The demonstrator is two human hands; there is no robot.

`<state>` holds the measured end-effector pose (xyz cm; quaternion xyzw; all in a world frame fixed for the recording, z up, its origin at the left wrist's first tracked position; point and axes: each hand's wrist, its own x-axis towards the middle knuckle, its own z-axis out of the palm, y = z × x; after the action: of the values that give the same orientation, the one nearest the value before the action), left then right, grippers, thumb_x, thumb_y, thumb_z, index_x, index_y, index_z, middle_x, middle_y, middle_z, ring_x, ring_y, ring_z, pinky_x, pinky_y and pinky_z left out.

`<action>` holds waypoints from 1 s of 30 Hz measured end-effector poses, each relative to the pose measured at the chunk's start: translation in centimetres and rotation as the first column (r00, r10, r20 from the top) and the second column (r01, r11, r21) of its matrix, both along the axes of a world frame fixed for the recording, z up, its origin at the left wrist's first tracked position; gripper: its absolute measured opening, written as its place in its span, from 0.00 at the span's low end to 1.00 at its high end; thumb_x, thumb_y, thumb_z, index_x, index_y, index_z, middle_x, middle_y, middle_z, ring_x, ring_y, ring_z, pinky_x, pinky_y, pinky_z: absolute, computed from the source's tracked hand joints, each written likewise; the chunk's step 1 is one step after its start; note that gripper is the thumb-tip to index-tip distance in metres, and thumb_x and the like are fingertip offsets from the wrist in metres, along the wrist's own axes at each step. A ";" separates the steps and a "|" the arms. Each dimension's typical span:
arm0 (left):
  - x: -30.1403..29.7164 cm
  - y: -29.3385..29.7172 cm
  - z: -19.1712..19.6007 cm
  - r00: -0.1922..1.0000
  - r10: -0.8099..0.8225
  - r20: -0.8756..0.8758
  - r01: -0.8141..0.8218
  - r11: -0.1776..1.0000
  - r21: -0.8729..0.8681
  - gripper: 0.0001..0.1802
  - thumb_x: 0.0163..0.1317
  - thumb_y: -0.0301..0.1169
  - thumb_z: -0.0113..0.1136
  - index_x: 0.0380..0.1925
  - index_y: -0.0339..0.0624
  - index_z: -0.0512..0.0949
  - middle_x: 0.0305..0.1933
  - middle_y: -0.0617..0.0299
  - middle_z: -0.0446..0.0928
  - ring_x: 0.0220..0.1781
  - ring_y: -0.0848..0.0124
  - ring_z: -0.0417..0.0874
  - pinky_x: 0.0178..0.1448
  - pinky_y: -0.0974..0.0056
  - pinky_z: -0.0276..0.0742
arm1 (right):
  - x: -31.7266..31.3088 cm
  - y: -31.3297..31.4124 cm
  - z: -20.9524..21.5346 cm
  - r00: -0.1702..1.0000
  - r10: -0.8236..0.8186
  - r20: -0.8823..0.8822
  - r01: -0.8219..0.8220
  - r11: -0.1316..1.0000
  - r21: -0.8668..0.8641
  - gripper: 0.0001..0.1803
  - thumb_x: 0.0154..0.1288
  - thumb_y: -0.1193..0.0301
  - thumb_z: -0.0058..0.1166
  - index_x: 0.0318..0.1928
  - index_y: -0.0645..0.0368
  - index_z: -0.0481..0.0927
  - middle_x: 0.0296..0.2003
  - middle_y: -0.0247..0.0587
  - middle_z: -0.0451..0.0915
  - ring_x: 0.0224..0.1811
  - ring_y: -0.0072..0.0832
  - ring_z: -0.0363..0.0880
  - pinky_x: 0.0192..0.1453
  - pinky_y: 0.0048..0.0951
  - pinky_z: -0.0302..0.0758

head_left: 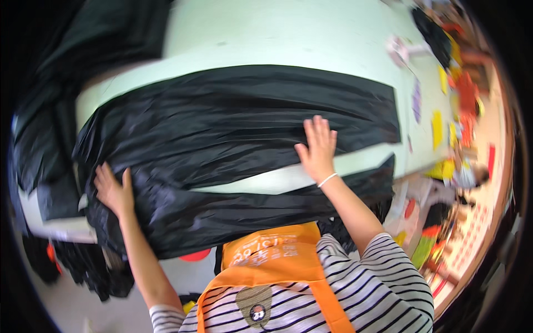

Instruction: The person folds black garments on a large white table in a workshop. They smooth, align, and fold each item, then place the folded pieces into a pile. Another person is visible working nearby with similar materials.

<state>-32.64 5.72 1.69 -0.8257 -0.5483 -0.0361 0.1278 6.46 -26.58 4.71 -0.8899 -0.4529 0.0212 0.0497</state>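
A pair of black trousers (233,119) in thin, shiny cloth lies flat across the pale table, its waist end to the left and both legs stretching right. Pale tabletop shows in the gap between the legs. My left hand (115,191) rests with fingers spread on the waist end. Farther right, my right hand (318,147), with a white band at its wrist, lies flat with fingers apart at the inner edge of the far leg. Neither hand grips anything.
Black cloth is piled at the far left (111,33) of the table (266,28), and more hangs below its left edge (89,266). A pink fan (397,51) stands at the far right. Beyond the right edge, a person (469,176) is near yellow and red items.
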 end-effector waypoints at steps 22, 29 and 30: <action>-10.4 -13.4 -4.5 0.376 0.863 0.336 -0.858 0.462 -0.225 0.64 0.34 0.76 0.57 0.61 0.35 0.62 0.66 0.36 0.57 0.67 0.42 0.59 0.67 0.45 0.59 | 17.5 -47.1 -0.1 0.505 -0.831 -0.235 0.838 0.537 -0.099 0.18 0.52 0.67 0.66 0.40 0.65 0.77 0.36 0.47 0.82 0.38 0.34 0.82 0.45 0.32 0.76; -6.0 -16.8 -4.0 0.645 0.727 0.235 -0.759 0.644 0.092 0.60 0.42 0.74 0.54 0.60 0.29 0.62 0.62 0.38 0.63 0.63 0.44 0.65 0.66 0.49 0.63 | 19.7 -49.1 2.2 0.549 -0.564 -0.616 0.804 0.557 0.207 0.12 0.57 0.71 0.62 0.36 0.66 0.75 0.31 0.40 0.80 0.35 0.22 0.77 0.42 0.25 0.73; -2.6 -17.0 -3.1 0.823 0.532 0.198 -0.565 0.803 0.191 0.54 0.48 0.68 0.56 0.59 0.28 0.63 0.61 0.37 0.64 0.63 0.45 0.66 0.66 0.50 0.62 | 20.1 -48.8 2.2 0.548 -0.537 -0.642 0.805 0.546 0.231 0.12 0.57 0.72 0.62 0.36 0.65 0.75 0.31 0.40 0.80 0.36 0.22 0.77 0.43 0.25 0.73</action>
<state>-35.25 -11.30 -1.45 -0.6051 -0.7626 -0.1194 0.1948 26.55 -75.43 6.88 -0.9103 -0.0180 0.1101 0.3987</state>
